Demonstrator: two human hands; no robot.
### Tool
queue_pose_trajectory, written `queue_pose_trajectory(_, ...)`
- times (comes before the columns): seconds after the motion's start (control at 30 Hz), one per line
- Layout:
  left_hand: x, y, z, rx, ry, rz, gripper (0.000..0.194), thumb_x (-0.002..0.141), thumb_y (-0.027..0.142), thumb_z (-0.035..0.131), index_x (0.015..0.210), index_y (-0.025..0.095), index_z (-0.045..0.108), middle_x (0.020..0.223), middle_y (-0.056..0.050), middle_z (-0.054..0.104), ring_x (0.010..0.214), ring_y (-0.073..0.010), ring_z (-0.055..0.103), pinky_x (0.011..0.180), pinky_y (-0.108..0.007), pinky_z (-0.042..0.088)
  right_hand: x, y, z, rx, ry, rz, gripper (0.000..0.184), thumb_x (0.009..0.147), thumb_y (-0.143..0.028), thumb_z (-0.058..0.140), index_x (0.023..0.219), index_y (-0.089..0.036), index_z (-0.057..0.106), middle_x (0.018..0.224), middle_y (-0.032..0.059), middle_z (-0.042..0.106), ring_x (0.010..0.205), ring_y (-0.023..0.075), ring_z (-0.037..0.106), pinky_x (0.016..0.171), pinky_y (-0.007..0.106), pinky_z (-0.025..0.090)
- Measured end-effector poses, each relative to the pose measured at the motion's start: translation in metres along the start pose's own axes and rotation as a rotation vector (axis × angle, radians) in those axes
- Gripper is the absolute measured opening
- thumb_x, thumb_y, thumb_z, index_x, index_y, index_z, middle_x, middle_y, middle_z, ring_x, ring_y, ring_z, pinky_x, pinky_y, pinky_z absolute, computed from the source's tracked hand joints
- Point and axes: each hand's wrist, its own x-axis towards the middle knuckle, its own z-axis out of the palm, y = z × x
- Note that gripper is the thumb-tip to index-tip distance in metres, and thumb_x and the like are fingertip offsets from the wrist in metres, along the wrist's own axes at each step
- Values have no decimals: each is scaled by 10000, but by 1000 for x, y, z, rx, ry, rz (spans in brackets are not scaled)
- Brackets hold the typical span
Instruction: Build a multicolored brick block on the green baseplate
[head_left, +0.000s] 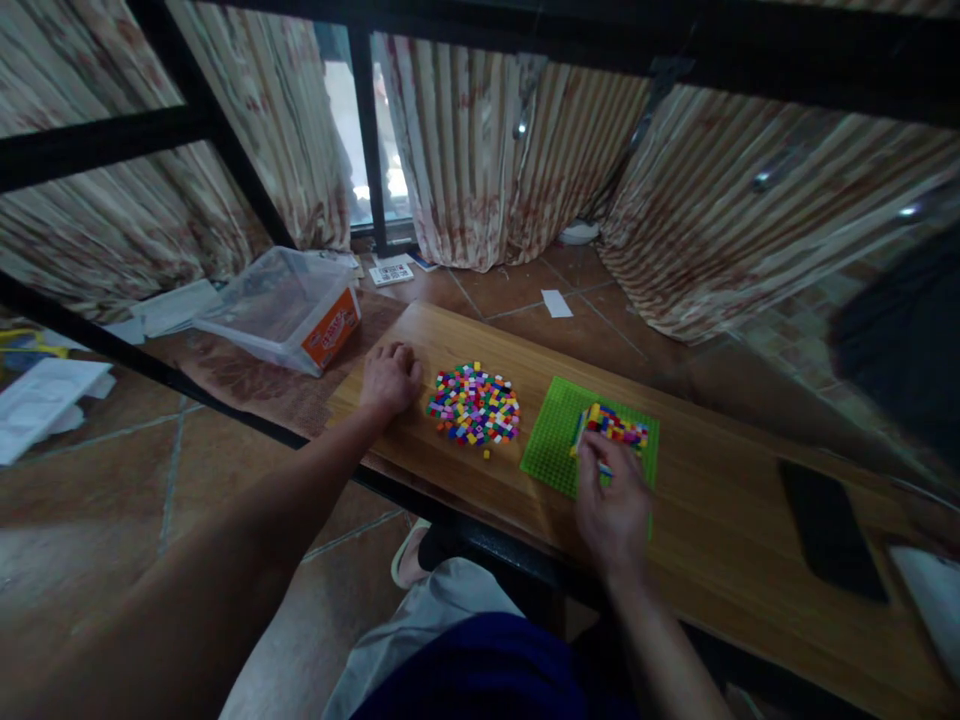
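On the wooden bench top, my left hand rests with its fingers curled in, beside a pile of small multicoloured toy bricks; I see nothing in it. A single yellow brick lies just in front of the pile. To the right is a green studded baseplate bearing a low build of colourful bricks. My right hand is over the plate, thumb and forefinger pinched together at the build's near left edge. Whatever is between those fingertips is too small and hidden to make out.
A dark phone lies on the bench's right part. Behind the left end stands a clear plastic bin with an orange label. White packaging and papers lie on the tiled floor. Curtains hang behind dark metal bars.
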Motion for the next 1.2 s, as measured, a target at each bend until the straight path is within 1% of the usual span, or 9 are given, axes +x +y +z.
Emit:
queue_pose_trajectory(0.1, -1, 1, -1, -11, -6, -7, 319, 917, 318, 492, 1158, 172, 641, 1273, -153, 644, 1198, -323, 558, 1079, -491, 398, -22, -25, 26, 35, -210, -77, 243, 998, -345, 491, 988, -217, 697, 934, 64, 716, 874, 211, 641, 849, 366, 480)
queue_pose_trajectory(0.17, -1, 1, -1, -12, -5, -4, 323, 920, 316, 494, 1172, 173, 636, 1272, -149, 645, 1205, -316, 555, 1090, -481, 391, -33, -34, 45, 28, -282, -79, 240, 999, -345, 493, 971, -216, 693, 910, 60, 710, 854, 211, 630, 826, 356, 463)
queue_pose_trajectory(0.33, -1, 1, 0, -13, 5, -2, 289, 916, 309, 507, 1139, 187, 644, 1232, -135, 658, 1192, -305, 562, 1099, -471, 385, -37, -40, 77, -96, -305, -99, 190, 972, -296, 529, 997, -196, 688, 908, 71, 699, 871, 234, 598, 806, 356, 418)
queue_pose_trajectory(0.53, -1, 0, 1, -18, 3, -6, 292, 917, 327, 504, 1124, 179, 647, 1242, -143, 653, 1200, -307, 556, 1090, -469, 390, -34, -41, 84, -249, -330, -120, 187, 958, -196, 503, 909, -209, 684, 878, 82, 661, 852, 246, 568, 783, 366, 395)
queue_pose_trajectory(0.73, 0, 1, -1, -18, 10, 7, 308, 909, 327, 490, 1122, 175, 653, 1233, -146, 662, 1179, -318, 570, 1084, -484, 392, -36, -33, 69, -140, -416, -100, 241, 960, -169, 455, 862, -231, 665, 855, 73, 654, 844, 248, 582, 784, 369, 425)
queue_pose_trajectory(0.83, 0, -1, 0, -19, 17, 4, 308, 903, 330, 490, 1118, 184, 655, 1233, -140, 661, 1186, -316, 569, 1079, -481, 398, -35, -28, 54, -64, -416, -26, 237, 966, -194, 448, 872, -233, 661, 868, 62, 676, 838, 229, 601, 778, 351, 445)
queue_pose_trajectory(1.0, 2, -4, 1, -20, 13, 15, 335, 902, 340, 477, 1145, 178, 643, 1259, -151, 649, 1205, -322, 561, 1093, -492, 390, -29, -18, 23, 7, -354, 100, 242, 972, -286, 450, 911, -225, 676, 907, 68, 714, 863, 225, 647, 805, 353, 483)
queue_pose_trajectory(1.1, 3, -4, 0, -20, 7, 26, 341, 898, 342, 474, 1142, 175, 644, 1251, -154, 653, 1194, -322, 565, 1100, -493, 387, -23, -10, 2, 31, -280, 151, 240, 969, -342, 472, 953, -224, 681, 964, 71, 730, 912, 224, 668, 842, 358, 502)
queue_pose_trajectory(1.2, 3, -4, -1, -11, 3, 26, 350, 893, 352, 475, 1135, 167, 647, 1253, -163, 651, 1189, -332, 564, 1091, -496, 397, -17, 1, -15, 24, -191, 209, 261, 958, -398, 495, 961, -222, 687, 997, 80, 741, 896, 222, 678, 836, 361, 516)
